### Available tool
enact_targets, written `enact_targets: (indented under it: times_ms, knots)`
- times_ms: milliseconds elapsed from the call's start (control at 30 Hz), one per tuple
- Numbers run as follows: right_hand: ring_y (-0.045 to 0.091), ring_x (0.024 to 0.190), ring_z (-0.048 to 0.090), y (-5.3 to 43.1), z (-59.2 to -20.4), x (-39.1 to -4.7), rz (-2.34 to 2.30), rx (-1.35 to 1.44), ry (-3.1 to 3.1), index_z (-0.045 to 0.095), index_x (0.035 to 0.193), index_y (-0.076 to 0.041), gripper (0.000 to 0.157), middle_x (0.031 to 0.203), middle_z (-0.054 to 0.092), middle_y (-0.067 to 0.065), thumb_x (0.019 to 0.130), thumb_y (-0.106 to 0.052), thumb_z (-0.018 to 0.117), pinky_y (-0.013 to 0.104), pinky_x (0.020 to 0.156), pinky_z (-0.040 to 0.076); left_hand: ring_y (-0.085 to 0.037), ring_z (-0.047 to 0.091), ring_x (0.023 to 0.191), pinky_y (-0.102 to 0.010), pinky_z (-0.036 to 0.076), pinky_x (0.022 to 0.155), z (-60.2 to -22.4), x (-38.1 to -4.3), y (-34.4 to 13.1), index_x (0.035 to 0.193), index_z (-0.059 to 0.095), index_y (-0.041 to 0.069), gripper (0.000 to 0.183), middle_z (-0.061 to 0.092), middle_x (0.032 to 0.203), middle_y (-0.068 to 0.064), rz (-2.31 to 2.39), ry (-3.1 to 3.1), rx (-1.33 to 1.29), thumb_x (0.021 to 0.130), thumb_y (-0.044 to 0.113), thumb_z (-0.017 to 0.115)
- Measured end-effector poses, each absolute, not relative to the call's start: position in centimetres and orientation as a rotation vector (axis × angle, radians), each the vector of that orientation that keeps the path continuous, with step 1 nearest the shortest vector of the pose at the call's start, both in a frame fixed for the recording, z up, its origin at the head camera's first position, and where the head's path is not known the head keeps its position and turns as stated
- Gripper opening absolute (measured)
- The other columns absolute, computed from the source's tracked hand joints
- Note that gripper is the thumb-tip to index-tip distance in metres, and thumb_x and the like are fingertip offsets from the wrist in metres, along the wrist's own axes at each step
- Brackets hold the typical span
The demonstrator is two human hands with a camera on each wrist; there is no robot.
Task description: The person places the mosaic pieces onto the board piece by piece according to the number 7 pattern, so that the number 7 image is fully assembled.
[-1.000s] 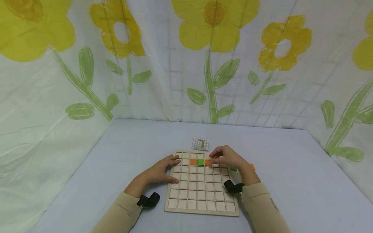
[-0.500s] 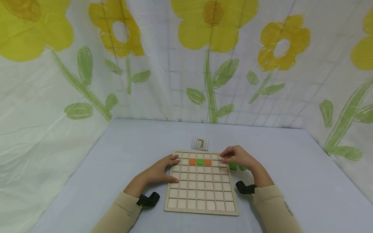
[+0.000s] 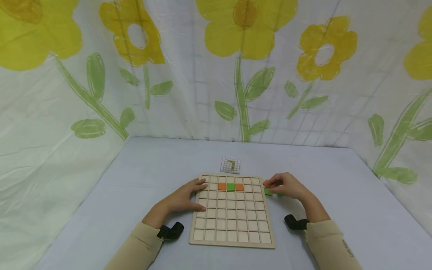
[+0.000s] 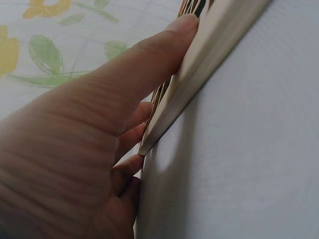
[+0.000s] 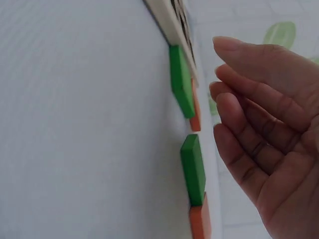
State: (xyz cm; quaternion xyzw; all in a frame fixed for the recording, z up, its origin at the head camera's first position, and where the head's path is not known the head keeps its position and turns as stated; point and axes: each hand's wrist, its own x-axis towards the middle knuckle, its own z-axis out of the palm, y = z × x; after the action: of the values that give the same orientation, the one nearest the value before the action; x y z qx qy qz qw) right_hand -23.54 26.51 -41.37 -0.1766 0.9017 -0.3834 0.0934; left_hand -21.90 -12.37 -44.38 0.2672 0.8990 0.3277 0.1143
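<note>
A wooden grid board (image 3: 231, 225) lies on the table. In its second row from the far side sit an orange tile (image 3: 221, 186), a green tile (image 3: 230, 187) and a second orange tile (image 3: 239, 187), side by side. My left hand (image 3: 180, 198) rests along the board's left edge, thumb and fingertips on the frame. Just right of the board, my right hand (image 3: 291, 187) hovers over loose tiles with bent fingers and thumb apart, holding nothing. The right wrist view shows those tiles: a green tile (image 5: 182, 82), another green tile (image 5: 193, 169) and orange ones (image 5: 200, 222) beside them.
A small card (image 3: 230, 165) printed with a grid and a coloured pattern lies just beyond the board's far edge. Behind the white table (image 3: 162, 157) hangs a curtain (image 3: 189, 93) with yellow flowers.
My right hand has moved right, off the board's upper row, to the loose tiles beside it. My left hand stays on the board's left edge.
</note>
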Motion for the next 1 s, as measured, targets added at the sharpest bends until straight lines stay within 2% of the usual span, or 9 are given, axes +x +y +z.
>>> enact_targets:
  times_ms: [267, 433, 700, 1000]
  knots:
    - [0.016, 0.086, 0.062, 26.9, -42.0, -23.3, -1.035, -0.460, 2.763, 0.070, 0.094, -0.002, 0.025, 0.095, 0.069, 0.010, 0.075, -0.014, 0.078, 0.025, 0.071, 0.050, -0.032, 0.014, 0.144, -0.056, 0.020, 0.112, -44.3, -21.8, -12.4, 0.139, 0.045, 0.013, 0.082, 0.028, 0.154, -0.004, 0.983, 2.623, 0.794, 0.071, 0.044, 0.078]
    - [0.017, 0.083, 0.063, 27.2, -42.4, -23.3, -0.998, -0.494, 2.789, 0.069, 0.093, 0.000, 0.024, 0.091, 0.069, 0.009, 0.073, -0.010, 0.078, 0.026, 0.072, 0.051, -0.032, 0.015, 0.144, -0.056, 0.021, 0.112, -44.2, -21.7, -12.5, 0.140, 0.044, 0.011, 0.082, 0.028, 0.153, -0.005, 0.988, 2.622, 0.815, 0.072, 0.042, 0.078]
    - [0.016, 0.085, 0.062, 27.2, -42.5, -23.2, -1.000, -0.484, 2.779, 0.069, 0.094, -0.001, 0.028, 0.092, 0.069, 0.009, 0.071, -0.013, 0.080, 0.028, 0.074, 0.051, -0.032, 0.015, 0.144, -0.055, 0.021, 0.112, -44.2, -21.7, -12.4, 0.139, 0.045, 0.012, 0.081, 0.028, 0.153, -0.004, 0.985, 2.624, 0.800, 0.071, 0.042, 0.078]
    - [0.016, 0.082, 0.062, 27.1, -42.5, -23.2, -0.992, -0.492, 2.782, 0.069, 0.093, 0.002, 0.028, 0.090, 0.069, 0.010, 0.070, -0.009, 0.080, 0.027, 0.071, 0.051, -0.032, 0.016, 0.144, -0.055, 0.021, 0.112, -44.3, -21.8, -12.4, 0.139, 0.045, 0.012, 0.081, 0.028, 0.153, -0.004, 0.981, 2.631, 0.799, 0.071, 0.043, 0.078]
